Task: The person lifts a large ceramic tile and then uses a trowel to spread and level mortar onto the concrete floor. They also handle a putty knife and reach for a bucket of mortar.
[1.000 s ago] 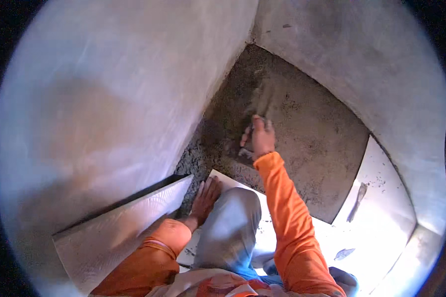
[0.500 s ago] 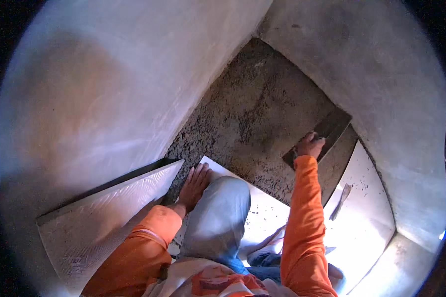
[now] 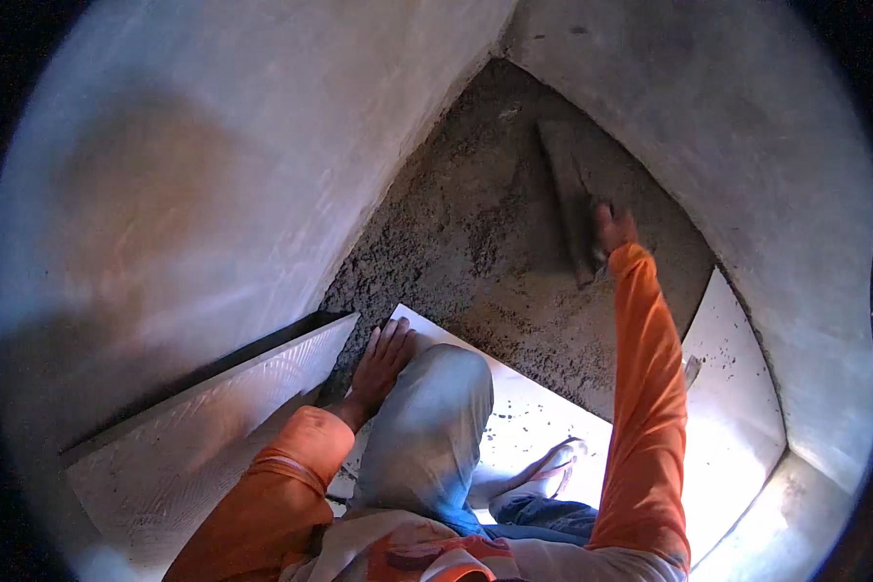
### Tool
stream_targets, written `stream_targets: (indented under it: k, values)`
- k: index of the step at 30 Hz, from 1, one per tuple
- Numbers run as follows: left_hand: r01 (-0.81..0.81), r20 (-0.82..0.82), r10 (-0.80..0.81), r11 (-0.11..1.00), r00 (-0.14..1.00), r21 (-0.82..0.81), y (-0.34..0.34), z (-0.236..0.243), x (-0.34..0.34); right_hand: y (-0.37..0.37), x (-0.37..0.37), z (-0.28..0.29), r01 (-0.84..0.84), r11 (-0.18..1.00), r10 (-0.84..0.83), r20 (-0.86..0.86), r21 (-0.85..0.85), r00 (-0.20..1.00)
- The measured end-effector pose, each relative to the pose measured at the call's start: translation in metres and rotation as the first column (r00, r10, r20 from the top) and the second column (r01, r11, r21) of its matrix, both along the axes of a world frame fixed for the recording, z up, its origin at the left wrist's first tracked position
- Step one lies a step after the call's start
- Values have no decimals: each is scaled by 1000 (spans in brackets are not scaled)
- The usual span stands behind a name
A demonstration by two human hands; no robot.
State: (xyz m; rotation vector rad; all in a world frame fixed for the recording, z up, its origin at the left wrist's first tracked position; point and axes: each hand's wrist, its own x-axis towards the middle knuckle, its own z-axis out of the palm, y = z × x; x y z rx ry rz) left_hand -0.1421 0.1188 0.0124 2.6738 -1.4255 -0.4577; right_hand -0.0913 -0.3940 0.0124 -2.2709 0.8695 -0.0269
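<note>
My right hand (image 3: 614, 229) is closed around the handle of a long, dark rectangular float (image 3: 565, 189), slightly blurred by motion. The float lies over grey, crumbly mortar (image 3: 456, 218) that fills the corner between two walls. Its blade is turned lengthwise, its far end toward the corner. On the left, my left hand (image 3: 385, 359) rests with fingers outstretched at the corner of a white tile (image 3: 538, 398), beside my bent knee. Crumbs of mortar are scattered over that tile.
A large tile with a ridged back (image 3: 218, 417) leans against the left wall (image 3: 194, 175). Another white floor tile (image 3: 732, 349) lies by the right wall (image 3: 737, 126), with a thin stick-like piece (image 3: 692, 371) partly behind my sleeve. My sandalled foot (image 3: 553, 461) is on the tile.
My right hand has moved the float away from the right wall, farther up toward the corner, and turned its blade. My left hand stays in place. More of my foot shows.
</note>
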Motion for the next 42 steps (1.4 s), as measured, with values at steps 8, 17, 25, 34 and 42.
stream_targets:
  k: [8,17,25,34,42]
  values:
    - [10,90,-8,1000,996,-11,3,-2,-1,101,10,82,-365,916,400,-417,165,816]
    - [23,107,-27,999,994,41,8,-10,-3,147,-69,93,-720,678,679,-502,148,535]
    - [53,124,-66,994,990,100,5,5,4,121,-49,55,-486,856,511,-443,177,737]
    - [37,182,-63,989,981,145,4,-13,-3,145,-100,66,-443,884,455,-491,149,743]
    - [24,124,-38,994,991,111,7,-18,-3,174,-120,68,-612,785,574,-491,100,656]
